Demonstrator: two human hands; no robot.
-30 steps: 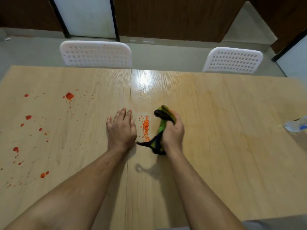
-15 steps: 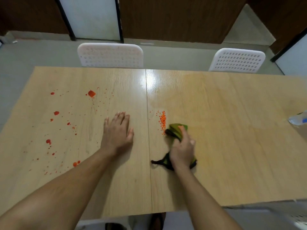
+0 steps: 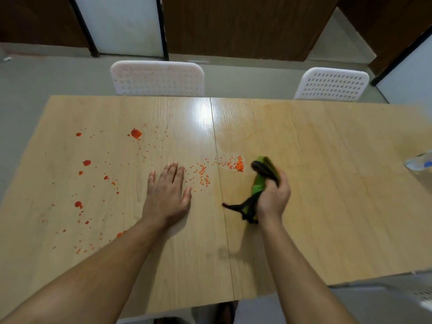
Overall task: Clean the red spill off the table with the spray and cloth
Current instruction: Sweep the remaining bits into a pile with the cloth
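Wiping red spill droplets point(image 3: 239, 165) with a bunched green-and-black cloth point(image 3: 261, 181).
Right hand point(image 3: 272, 197) grips the cloth beside the droplets; left hand point(image 3: 167, 195) lies flat, fingers straight, on the light wooden table point(image 3: 327, 195).

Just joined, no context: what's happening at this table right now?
A person is wiping red spill off a light wooden table. The right hand grips a bunched green-and-black cloth just right of a small heap of orange-red specks. The left hand rests flat on the tabletop. Red drops and spatter cover the table's left half, not yet wiped. A clear plastic spray bottle lies at the right edge, untouched.
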